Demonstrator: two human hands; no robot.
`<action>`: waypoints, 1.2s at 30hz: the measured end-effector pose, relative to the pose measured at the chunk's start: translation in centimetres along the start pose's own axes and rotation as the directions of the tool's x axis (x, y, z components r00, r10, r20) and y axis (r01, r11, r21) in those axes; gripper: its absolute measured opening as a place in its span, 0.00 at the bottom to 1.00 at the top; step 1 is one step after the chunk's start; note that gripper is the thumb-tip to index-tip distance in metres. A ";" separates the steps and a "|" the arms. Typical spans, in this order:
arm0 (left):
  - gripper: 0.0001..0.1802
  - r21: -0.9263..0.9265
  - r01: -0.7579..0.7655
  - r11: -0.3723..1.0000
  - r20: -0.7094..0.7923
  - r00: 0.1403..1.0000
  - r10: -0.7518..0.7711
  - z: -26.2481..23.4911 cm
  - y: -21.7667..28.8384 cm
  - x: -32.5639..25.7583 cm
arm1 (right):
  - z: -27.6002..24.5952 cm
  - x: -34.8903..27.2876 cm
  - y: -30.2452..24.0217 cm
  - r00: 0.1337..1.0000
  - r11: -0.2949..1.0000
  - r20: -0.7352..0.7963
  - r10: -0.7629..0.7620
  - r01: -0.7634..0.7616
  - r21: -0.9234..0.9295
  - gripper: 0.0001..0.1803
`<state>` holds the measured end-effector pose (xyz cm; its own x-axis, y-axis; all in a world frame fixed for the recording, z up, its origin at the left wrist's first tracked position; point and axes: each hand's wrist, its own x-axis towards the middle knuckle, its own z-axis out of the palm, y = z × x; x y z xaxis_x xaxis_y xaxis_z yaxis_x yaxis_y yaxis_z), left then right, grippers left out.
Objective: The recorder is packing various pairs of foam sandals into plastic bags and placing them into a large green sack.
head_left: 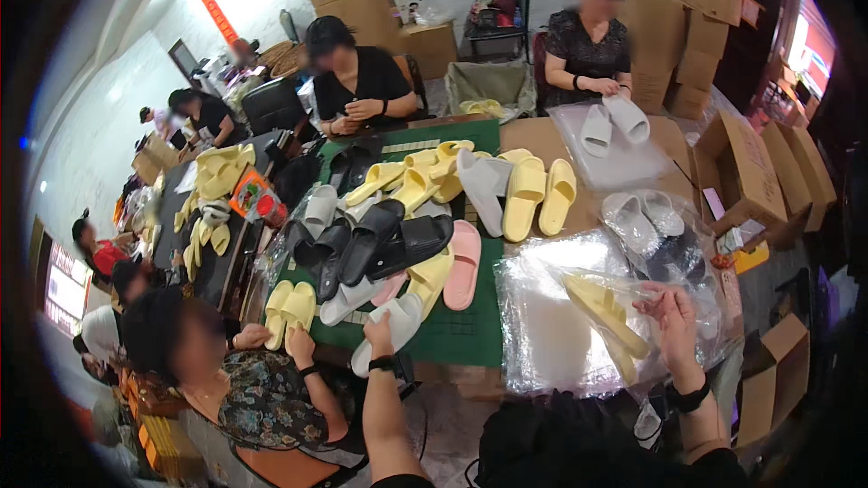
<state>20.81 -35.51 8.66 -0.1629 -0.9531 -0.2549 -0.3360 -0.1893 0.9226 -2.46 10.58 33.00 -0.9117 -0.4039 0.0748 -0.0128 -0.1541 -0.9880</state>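
My right hand [671, 309] pinches the open edge of a clear plastic bag [579, 343] with a pair of yellow slippers [601, 312] inside. The bag lies on a stack of more clear bags at the table's near right. My left hand [378, 333] reaches forward and grips the near end of a white slipper [398, 325] on the green mat [461, 330]. Beside it lie a pink slipper [465, 264], a yellow slipper [430, 276] and several black slippers [380, 239].
A seated person at lower left handles a yellow slipper pair [289, 305]. Two more people sit across the table; one holds white slippers [613, 119]. More yellow slippers [533, 192], grey slippers [642, 217] and cardboard boxes [750, 172] crowd the table and the right side.
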 end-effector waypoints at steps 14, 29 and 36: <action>0.24 -0.678 0.251 0.691 0.585 0.754 0.300 12.7 18.6 -27.7 | -4.2 -2.2 -5.1 0.856 0.917 -0.405 -0.322 0.387 0.090 0.15; 0.45 0.135 0.781 0.610 0.963 -0.247 0.104 15.0 12.6 -30.2 | 1.4 -6.1 4.7 0.816 0.540 0.304 -0.491 0.559 -0.629 0.17; 0.24 0.120 0.608 0.785 0.946 0.169 -0.276 16.1 7.4 -25.0 | 0.1 -5.3 3.4 0.453 0.804 0.853 0.258 0.389 -0.450 0.15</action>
<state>7.47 -9.31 17.17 -0.8128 0.1147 -0.5712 -0.4741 -0.7001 0.5340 2.38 12.12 29.25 -0.0665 -0.9922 -0.1054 -0.5491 0.1246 -0.8264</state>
